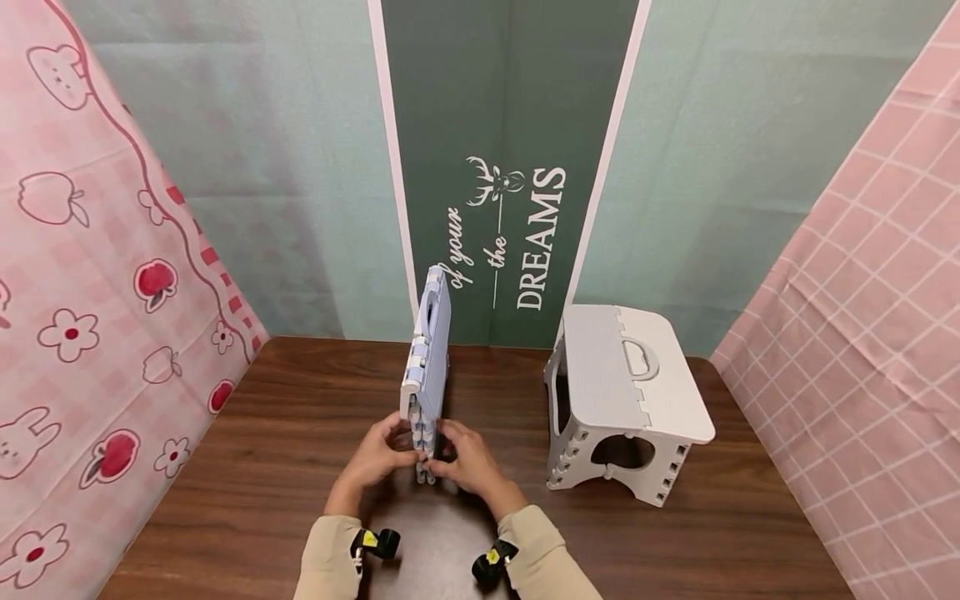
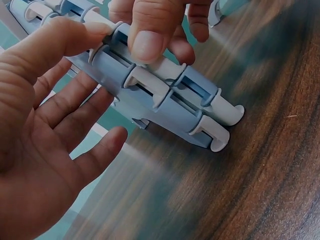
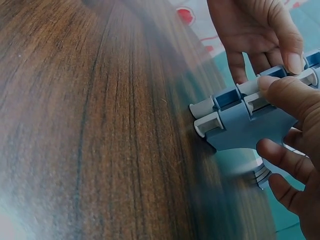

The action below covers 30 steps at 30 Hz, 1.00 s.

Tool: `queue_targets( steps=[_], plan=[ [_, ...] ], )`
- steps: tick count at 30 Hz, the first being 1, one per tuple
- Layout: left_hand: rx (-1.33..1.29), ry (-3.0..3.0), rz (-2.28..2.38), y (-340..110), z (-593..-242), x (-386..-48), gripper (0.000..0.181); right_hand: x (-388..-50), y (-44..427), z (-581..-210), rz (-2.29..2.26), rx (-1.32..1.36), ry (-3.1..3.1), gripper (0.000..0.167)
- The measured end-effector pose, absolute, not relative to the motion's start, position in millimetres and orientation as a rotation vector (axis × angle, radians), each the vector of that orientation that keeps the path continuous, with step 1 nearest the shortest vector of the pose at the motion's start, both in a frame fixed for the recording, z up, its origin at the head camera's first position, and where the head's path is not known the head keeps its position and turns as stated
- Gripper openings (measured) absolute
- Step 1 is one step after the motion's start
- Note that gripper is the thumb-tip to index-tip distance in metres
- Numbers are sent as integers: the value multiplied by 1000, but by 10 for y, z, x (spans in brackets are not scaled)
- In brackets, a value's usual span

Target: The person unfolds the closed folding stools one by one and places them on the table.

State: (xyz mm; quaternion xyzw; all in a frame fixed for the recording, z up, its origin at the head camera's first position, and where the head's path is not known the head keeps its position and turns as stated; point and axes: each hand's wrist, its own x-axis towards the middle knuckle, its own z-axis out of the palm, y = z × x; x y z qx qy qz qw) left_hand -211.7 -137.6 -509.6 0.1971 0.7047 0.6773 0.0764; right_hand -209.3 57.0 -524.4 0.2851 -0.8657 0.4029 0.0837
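Observation:
A blue and white folding step stool (image 1: 433,350) stands folded flat and upright on the table, its narrow edge towards me. My left hand (image 1: 375,454) holds the lower near edge from the left. In the left wrist view, the left thumb (image 2: 65,42) touches the hinge knuckles (image 2: 150,82) while the fingers lie along the side panel. My right hand (image 1: 476,462) grips the same edge from the right. In the right wrist view, the right thumb (image 3: 290,95) presses on the hinge row, close to the left thumb, with some fingers beside the panel.
To the right, a grey and white folding step stool (image 1: 637,367) stands unfolded on the brown wooden table (image 1: 285,467). A green cloth backdrop (image 1: 495,100) hangs behind the table, with pink patterned cloths (image 1: 862,333) at both sides.

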Motion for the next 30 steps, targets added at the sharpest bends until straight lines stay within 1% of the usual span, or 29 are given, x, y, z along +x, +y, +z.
queue_targets(
  steps=[4, 9, 11, 19, 30],
  plan=[
    [598, 2113, 2040, -1382, -5115, -2121, 50, -2082, 573, -5252, 1210, 845, -2574, 56],
    [622, 2133, 2061, -1403, -5141, -2096, 47, -2065, 586, -5278, 1234, 847, -2560, 57],
    [609, 2139, 2069, -1409, -5148, -2083, 45, -2059, 592, -5283, 1257, 849, -2553, 57],
    [535, 2144, 2078, -1401, -5134, -2072, 44, -2034, 622, -5259, 1336, 813, -2533, 56],
    [461, 2236, 2093, -1401, -5123, -2053, 41, -2014, 671, -5289, 1240, 794, -2532, 53]
  ],
)
